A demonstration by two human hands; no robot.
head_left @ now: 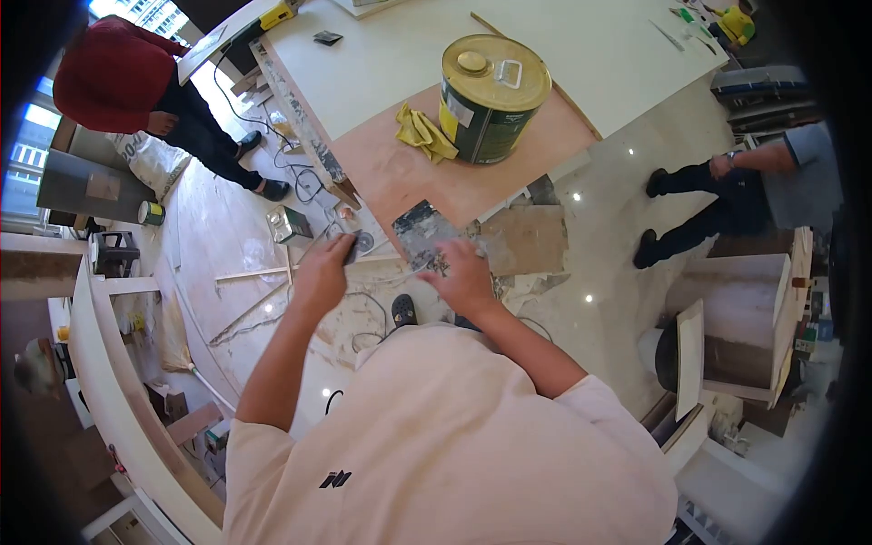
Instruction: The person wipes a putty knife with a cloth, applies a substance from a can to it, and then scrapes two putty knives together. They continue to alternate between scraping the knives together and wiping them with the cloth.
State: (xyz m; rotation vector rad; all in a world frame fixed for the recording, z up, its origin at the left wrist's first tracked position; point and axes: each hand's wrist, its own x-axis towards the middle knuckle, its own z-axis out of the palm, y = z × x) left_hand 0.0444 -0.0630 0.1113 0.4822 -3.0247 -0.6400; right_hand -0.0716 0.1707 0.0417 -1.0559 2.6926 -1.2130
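My left hand (321, 279) is closed around a small dark object whose kind I cannot make out; it is in the air left of the table corner. My right hand (461, 280) has its fingers curled at the lower edge of a grey, paint-stained square plate (420, 225). What the fingers grip is partly hidden. The plate lies at or just over the near corner of the pinkish board (381, 168). Farther up the board stands a large green and yellow tin (495, 104) with a gold lid, upright, and a crumpled yellow cloth (422, 133) beside it.
A person in red (118, 77) stands at the left, and another person (727, 191) at the right. A small square tin (288, 224), cables and wood strips lie on the floor. White panels (627, 54) cover the table; wooden cabinet parts (731, 309) stand at the right.
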